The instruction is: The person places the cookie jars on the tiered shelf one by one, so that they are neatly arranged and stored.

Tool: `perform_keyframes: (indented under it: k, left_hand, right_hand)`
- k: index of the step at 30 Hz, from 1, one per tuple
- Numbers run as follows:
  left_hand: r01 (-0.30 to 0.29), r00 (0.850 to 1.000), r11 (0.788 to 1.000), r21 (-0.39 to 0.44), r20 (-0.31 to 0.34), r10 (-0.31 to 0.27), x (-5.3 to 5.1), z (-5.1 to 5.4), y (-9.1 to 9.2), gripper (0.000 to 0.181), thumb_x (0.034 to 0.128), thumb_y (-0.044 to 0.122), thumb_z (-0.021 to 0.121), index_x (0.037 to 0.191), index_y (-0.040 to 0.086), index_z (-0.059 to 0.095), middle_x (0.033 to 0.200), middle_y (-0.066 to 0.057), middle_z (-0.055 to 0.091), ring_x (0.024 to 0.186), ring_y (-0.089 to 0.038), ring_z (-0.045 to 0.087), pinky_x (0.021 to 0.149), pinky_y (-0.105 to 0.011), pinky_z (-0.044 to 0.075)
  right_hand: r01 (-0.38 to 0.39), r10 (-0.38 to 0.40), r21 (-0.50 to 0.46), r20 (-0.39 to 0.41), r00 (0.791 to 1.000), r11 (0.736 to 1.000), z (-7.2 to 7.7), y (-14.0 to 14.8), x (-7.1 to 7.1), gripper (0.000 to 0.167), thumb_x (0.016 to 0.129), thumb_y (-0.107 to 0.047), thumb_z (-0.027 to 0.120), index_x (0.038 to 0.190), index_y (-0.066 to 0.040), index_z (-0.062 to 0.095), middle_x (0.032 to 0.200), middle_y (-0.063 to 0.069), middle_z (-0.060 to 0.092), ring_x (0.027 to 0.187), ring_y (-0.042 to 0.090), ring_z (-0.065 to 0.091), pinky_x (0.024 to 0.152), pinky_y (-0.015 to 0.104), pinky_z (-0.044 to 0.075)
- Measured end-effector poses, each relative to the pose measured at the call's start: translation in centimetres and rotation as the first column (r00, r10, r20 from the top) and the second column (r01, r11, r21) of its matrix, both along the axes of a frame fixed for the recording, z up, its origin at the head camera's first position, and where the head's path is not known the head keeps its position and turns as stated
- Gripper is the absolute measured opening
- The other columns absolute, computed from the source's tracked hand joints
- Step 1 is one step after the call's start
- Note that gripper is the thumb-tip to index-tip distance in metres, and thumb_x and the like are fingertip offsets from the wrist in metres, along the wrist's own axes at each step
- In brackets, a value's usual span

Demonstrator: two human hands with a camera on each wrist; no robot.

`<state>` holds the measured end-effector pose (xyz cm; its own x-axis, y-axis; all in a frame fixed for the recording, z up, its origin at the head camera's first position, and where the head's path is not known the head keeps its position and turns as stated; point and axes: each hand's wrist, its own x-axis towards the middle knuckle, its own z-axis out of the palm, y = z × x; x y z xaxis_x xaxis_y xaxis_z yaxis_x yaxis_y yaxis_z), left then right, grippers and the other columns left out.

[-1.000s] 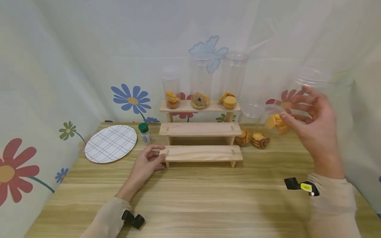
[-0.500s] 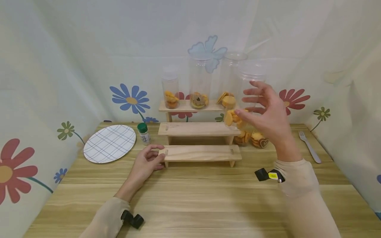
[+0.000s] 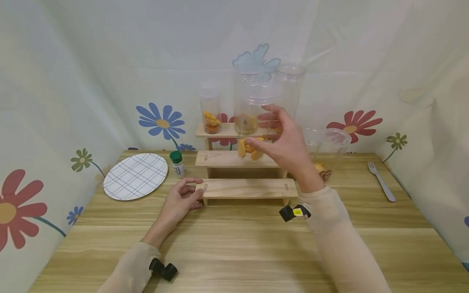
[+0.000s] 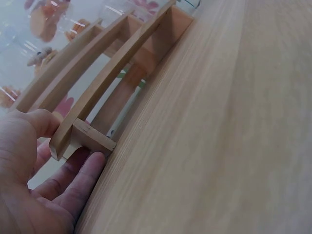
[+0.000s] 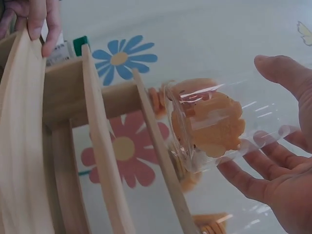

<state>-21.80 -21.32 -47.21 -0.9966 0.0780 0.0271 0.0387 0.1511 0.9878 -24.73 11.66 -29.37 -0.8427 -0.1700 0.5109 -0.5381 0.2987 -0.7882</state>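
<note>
My right hand (image 3: pixel 287 148) grips a clear lidded jar (image 3: pixel 253 122) with yellow cookies at its bottom. It holds the jar over the middle step of a three-step wooden stand (image 3: pixel 247 188). In the right wrist view, the jar (image 5: pixel 209 117) has fingers on one side and the thumb on the other; its base points toward the stand. My left hand (image 3: pixel 183 197) holds the left end of the lowest step, thumb on top. The left wrist view shows its fingers (image 4: pixel 87 178) beneath the board, against the support. Three clear cookie jars stand on the top step, partly hidden.
Two more clear jars (image 3: pixel 337 140) with cookies stand right of the stand, partly behind my right forearm. A fork (image 3: pixel 382 181) lies at the far right. On the left are a green-capped shaker (image 3: pixel 177 165) and a checked plate (image 3: pixel 135 177). A floral curtain hangs behind.
My right hand has carried the jar leftward from the right side to above the middle step, uncovering the fork. My left hand keeps its hold on the stand.
</note>
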Motion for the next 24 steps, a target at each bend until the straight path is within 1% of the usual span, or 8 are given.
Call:
perform_keyframes:
  k: [4,10,13,16,20,22,24]
  left_hand:
    - [-0.002,1.000,1.000,0.002,0.001,0.002,0.1,0.1,0.0,0.038,0.1085,0.021,0.077,0.143,0.010,0.067,0.113,-0.020,0.070,0.104,-0.027,0.076,0.086,-0.042,0.072]
    - [0.007,1.000,1.000,0.017,0.005,-0.007,0.3,0.3,0.0,0.038,0.1085,0.020,0.077,0.143,0.008,0.066,0.113,-0.020,0.070,0.102,-0.025,0.076,0.086,-0.042,0.072]
    - [0.009,1.000,1.000,0.017,0.003,-0.009,0.3,0.3,0.0,0.038,0.1087,0.020,0.077,0.143,0.008,0.065,0.113,-0.020,0.070,0.101,-0.025,0.076,0.085,-0.042,0.072]
    - [0.009,1.000,1.000,0.016,0.001,-0.009,0.3,0.3,0.0,0.038,0.1086,0.020,0.077,0.143,0.008,0.066,0.113,-0.020,0.070,0.101,-0.025,0.076,0.085,-0.042,0.072]
    - [0.008,1.000,1.000,0.017,0.000,-0.008,0.2,0.2,0.0,0.039,0.1083,0.021,0.078,0.143,0.008,0.066,0.113,-0.020,0.070,0.101,-0.025,0.076,0.085,-0.042,0.072]
    - [0.007,1.000,1.000,0.017,0.001,-0.007,0.1,0.1,-0.1,0.038,0.1080,0.021,0.078,0.142,0.008,0.066,0.113,-0.020,0.070,0.101,-0.026,0.076,0.085,-0.042,0.072]
    - [0.005,1.000,1.000,0.015,0.003,-0.005,0.1,0.1,-0.1,0.038,0.1078,0.021,0.078,0.142,0.009,0.067,0.113,-0.020,0.070,0.101,-0.026,0.076,0.085,-0.042,0.072]
  right_hand:
    - [-0.014,0.014,0.001,0.004,1.000,1.000,-0.6,-1.9,-0.6,0.086,0.088,-0.024,0.100,0.159,-0.016,0.053,0.143,0.016,0.067,0.130,0.036,0.068,0.107,0.051,0.064]
    - [0.001,-0.001,0.005,0.016,1.000,1.000,-1.6,-4.4,-1.4,0.087,0.085,-0.033,0.102,0.157,-0.020,0.054,0.141,0.015,0.067,0.127,0.034,0.068,0.102,0.048,0.066]
    - [0.002,-0.002,0.004,0.011,1.000,1.000,-2.1,-5.7,-1.9,0.087,0.085,-0.034,0.101,0.156,-0.019,0.054,0.141,0.014,0.067,0.126,0.031,0.068,0.101,0.047,0.066]
    - [0.000,0.000,0.003,0.001,1.000,1.000,-2.6,-7.1,-2.2,0.087,0.086,-0.034,0.101,0.155,-0.015,0.053,0.140,0.015,0.067,0.123,0.027,0.069,0.098,0.045,0.066]
    - [0.008,-0.008,0.001,-0.011,1.000,1.000,-3.4,-8.6,-2.6,0.084,0.083,-0.033,0.103,0.150,-0.013,0.057,0.130,0.014,0.068,0.110,0.027,0.069,0.087,0.038,0.064]
    - [0.008,-0.008,-0.004,-0.013,1.000,1.000,-3.8,-9.2,-2.7,0.083,0.082,-0.032,0.104,0.149,-0.012,0.058,0.123,0.012,0.068,0.102,0.025,0.069,0.080,0.034,0.061]
    - [0.004,-0.004,-0.008,-0.009,1.000,1.000,-4.1,-9.7,-2.7,0.085,0.082,-0.031,0.104,0.149,-0.012,0.057,0.117,0.010,0.067,0.097,0.022,0.068,0.077,0.031,0.058]
